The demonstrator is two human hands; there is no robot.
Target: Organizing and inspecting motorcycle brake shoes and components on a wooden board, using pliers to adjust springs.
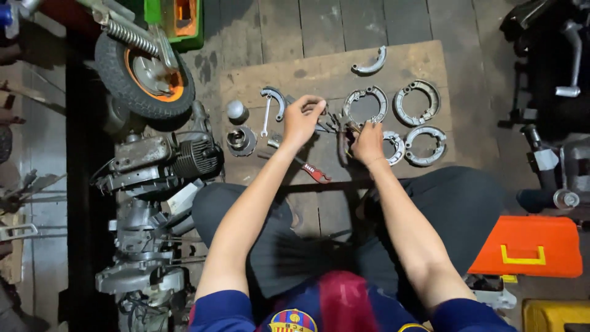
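Note:
My left hand (301, 120) is closed around a slim metal tool (326, 126) whose tip reaches toward a round pair of brake shoes (367, 98) on the wooden board (326, 74). My right hand (367, 142) sits just below that pair. Its fingers pinch the pair's lower edge, where the tool's tip meets it. What lies under the right palm is hidden. A smaller brake shoe pair (394, 147) touches the right side of my right hand.
Two more brake shoe pairs (416, 101) (425, 146), two single shoes (273, 95) (370, 61), a wrench (265, 117), red-handled pliers (314, 173) and a round metal part (239, 140) lie on the board. An engine (160, 160) and wheel (141, 74) stand left, an orange case (528, 246) right.

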